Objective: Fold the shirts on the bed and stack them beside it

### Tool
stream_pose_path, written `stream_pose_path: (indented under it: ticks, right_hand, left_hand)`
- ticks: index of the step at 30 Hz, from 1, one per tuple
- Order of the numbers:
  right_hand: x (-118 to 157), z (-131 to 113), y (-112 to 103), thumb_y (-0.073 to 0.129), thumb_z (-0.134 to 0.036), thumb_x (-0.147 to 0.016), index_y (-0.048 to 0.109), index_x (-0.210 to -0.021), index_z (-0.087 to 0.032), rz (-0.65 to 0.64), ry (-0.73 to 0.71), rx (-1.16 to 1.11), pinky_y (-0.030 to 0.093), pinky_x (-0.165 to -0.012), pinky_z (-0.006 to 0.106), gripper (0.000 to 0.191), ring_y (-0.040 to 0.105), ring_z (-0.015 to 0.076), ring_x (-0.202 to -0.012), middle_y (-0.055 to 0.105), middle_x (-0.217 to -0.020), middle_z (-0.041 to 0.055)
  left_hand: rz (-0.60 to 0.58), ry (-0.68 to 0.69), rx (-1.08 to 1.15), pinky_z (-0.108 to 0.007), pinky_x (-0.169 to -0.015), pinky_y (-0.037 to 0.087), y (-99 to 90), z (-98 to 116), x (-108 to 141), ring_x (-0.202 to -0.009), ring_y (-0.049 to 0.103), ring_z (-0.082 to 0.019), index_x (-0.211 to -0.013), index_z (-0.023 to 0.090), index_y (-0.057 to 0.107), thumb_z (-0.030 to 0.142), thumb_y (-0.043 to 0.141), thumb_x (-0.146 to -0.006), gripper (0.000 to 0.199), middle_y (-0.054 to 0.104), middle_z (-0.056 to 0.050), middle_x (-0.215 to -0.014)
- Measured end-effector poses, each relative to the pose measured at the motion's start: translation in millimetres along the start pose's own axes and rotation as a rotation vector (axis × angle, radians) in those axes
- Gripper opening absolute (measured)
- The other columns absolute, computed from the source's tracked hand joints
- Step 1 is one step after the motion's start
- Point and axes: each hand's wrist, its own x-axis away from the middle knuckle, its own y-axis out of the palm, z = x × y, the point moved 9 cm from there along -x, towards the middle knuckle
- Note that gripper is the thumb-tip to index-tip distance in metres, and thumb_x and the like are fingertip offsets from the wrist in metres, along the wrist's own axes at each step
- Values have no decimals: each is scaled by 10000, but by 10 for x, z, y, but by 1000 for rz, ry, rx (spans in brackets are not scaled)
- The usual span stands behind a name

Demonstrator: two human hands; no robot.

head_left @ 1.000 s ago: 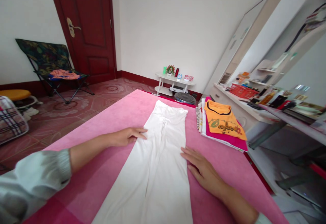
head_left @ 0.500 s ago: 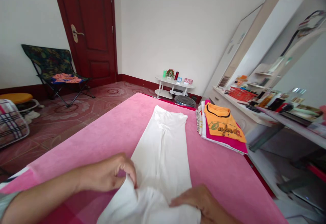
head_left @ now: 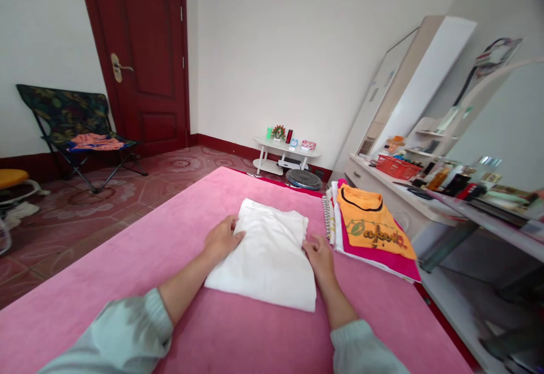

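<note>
A white garment (head_left: 267,255) lies folded into a compact, roughly four-sided bundle on the pink bed cover (head_left: 238,340). My left hand (head_left: 221,240) holds its upper left edge, thumb on top and the other fingers at the side. At the right edge, my right hand (head_left: 319,255) pinches the cloth with bent fingers. Whether the garment is a shirt or trousers cannot be made out in its folded form. To the right of it, apart from my hand, sits a stack of folded clothes topped by an orange T-shirt (head_left: 369,215) with printed lettering.
Along the right stands a white dressing table (head_left: 355,173) with a red basket (head_left: 397,168) and several bottles. Beyond the bed are a small white side table (head_left: 276,145) and a round dark object (head_left: 304,179). A camouflage folding chair (head_left: 68,113) with clothes stands near the red door (head_left: 144,56).
The near part of the white garment has been folded forward over the far part, making it much shorter. Both hands moved forward to its side edges. The view has shifted slightly.
</note>
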Motion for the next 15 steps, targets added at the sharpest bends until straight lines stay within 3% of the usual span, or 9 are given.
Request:
stream_pose_path:
  ticks: [4,8,12,15]
  right_hand:
    - [93,244,38,506,-444,-791,571,-1126,-145,36,28,-31,505,-797,362,454,659,223,-862,696,-938,86]
    - [72,243,77,510,-452,-790,594,-1141,-142,-8,12,-63,508,-789,367,476,656,225,-848,699,-912,80]
    - [-58,220,115,564,-401,-737,602,-1196,-197,-20,-25,-32,503,-778,348,504,649,206,-823,691,-916,43]
    - [-236,149,142,572,-384,-729,657,-1120,-194,-33,-56,55,492,-783,337,444,643,211,-843,689,-991,62]
  left_hand:
    - [37,60,-63,-311,-785,456,57,-61,76,-966,606,-213,-1265,313,457,411,607,-762,534,642,-8,-1090]
    - [37,78,-118,-315,-818,464,24,5,53,-993,593,-207,-1230,316,517,373,560,-796,441,594,-23,-1166]
    - [-3,253,-284,-399,-1041,331,-6,468,170,-1301,362,-289,-1265,264,536,423,572,-787,505,371,-83,-1432]
    - [-178,426,-335,-445,-1122,180,216,872,439,-1388,195,-294,-1343,255,466,573,482,-821,612,298,-92,-1488]
